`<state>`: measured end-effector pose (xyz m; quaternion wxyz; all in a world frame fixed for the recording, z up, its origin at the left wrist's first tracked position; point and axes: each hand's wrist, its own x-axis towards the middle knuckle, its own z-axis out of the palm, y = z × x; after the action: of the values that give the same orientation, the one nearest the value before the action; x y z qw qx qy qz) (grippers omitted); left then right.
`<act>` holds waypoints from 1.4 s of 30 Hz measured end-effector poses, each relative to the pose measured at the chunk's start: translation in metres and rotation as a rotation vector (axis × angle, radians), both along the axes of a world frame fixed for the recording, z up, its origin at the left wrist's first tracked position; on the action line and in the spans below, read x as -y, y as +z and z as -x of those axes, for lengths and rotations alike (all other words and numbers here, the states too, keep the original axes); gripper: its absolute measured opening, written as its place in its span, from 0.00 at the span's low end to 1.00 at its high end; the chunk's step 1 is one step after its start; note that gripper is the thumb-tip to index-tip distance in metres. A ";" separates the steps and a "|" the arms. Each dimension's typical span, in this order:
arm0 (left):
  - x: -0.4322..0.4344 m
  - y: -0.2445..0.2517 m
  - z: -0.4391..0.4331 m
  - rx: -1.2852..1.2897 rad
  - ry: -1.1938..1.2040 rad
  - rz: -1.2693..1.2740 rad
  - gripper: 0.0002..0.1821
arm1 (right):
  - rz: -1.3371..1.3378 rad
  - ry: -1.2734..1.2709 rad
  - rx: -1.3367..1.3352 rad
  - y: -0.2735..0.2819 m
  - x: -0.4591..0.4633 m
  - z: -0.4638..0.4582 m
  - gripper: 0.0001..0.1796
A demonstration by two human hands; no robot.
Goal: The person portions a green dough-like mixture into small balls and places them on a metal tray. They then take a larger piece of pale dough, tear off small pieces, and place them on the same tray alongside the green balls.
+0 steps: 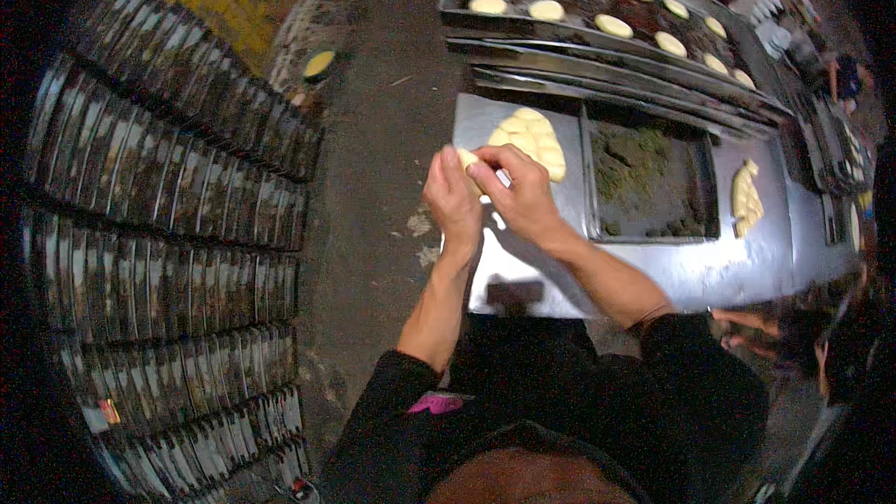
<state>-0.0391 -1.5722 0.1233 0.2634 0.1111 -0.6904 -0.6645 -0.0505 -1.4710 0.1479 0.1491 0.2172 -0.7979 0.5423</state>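
My left hand (451, 199) and my right hand (516, 189) meet over the near left part of a shiny metal table (672, 273). Between their fingers they hold a small piece of pale dough (467, 158), partly hidden by the fingers. Just beyond my right hand a cluster of pale dough pieces (535, 136) lies on the metal surface. Right of it sits a rectangular metal tray (715, 189) holding a greenish-brown crumbly filling or powder (633, 154). Another pale dough cluster (747, 199) lies right of that tray.
Stacked baking trays (609, 63) stand beyond the table, the top one carrying several dough rounds (546, 10). Racks of closely packed metal trays (161, 175) line the left, across a strip of floor (371, 189). Other people's arms (749, 325) show at the right.
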 end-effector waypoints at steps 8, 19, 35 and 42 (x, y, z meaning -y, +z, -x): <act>-0.053 -0.025 -0.051 -0.029 -0.294 -0.229 0.16 | 0.547 -0.171 0.512 -0.022 -0.072 -0.039 0.22; -0.014 -0.102 -0.063 0.588 -0.546 -0.263 0.15 | -0.168 0.261 0.494 -0.125 -0.159 -0.062 0.13; -0.148 -0.093 0.013 0.444 -0.741 -0.813 0.14 | -0.243 -0.137 0.171 -0.079 -0.209 -0.001 0.19; -0.141 -0.062 0.003 0.386 -0.727 -0.773 0.16 | -0.199 -0.110 0.496 -0.075 -0.206 0.025 0.20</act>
<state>-0.0422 -1.4314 0.0612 -0.1736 0.0740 -0.4261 -0.8848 -0.0759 -1.2648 0.0730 -0.0436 0.0475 -0.8701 0.4887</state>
